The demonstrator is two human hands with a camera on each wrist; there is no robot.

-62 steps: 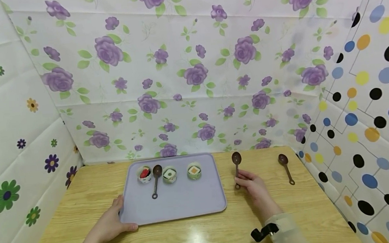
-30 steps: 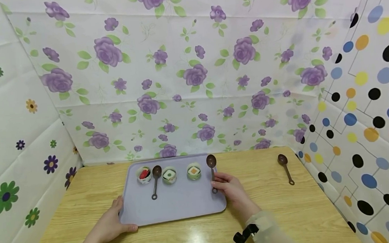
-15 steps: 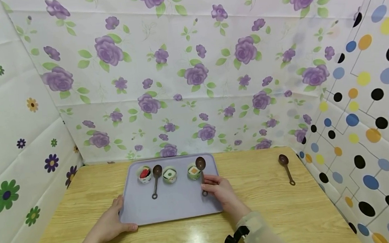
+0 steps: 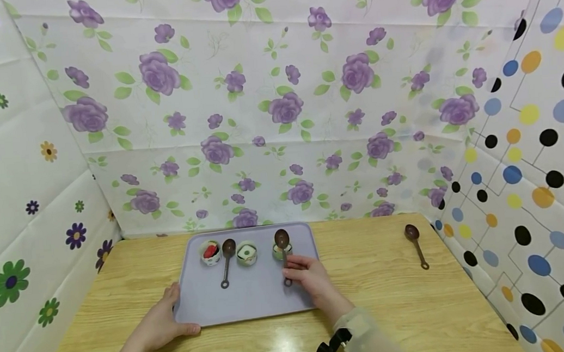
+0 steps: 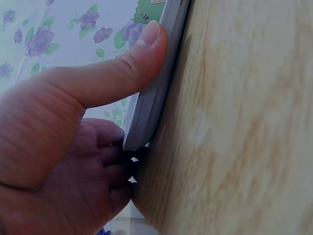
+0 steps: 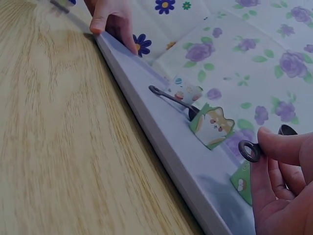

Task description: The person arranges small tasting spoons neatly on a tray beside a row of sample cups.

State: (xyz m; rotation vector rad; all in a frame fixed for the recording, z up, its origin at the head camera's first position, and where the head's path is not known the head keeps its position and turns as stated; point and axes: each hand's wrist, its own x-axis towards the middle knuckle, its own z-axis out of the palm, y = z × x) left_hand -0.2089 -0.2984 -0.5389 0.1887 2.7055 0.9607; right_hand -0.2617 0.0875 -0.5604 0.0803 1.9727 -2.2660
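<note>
Spoon (image 4: 282, 238) hangs over the tray (image 4: 251, 304), towards its right side, handle pinched between thumb and fingers of the right hand (image 4: 312, 279), likely for control; the left hand (image 4: 155, 320), thumb spread, grips the tray's near left corner, seemingly to steady it, some fingertips hidden; the spoon partly hides a cup (image 4: 277, 254).

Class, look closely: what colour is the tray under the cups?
The tray is pale lavender, a light greyish purple; the head view shows it best.

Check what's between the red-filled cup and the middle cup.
A brown spoon on the tray: its bowl sits between the red-filled cup and the middle cup. The head view shows it.
</note>
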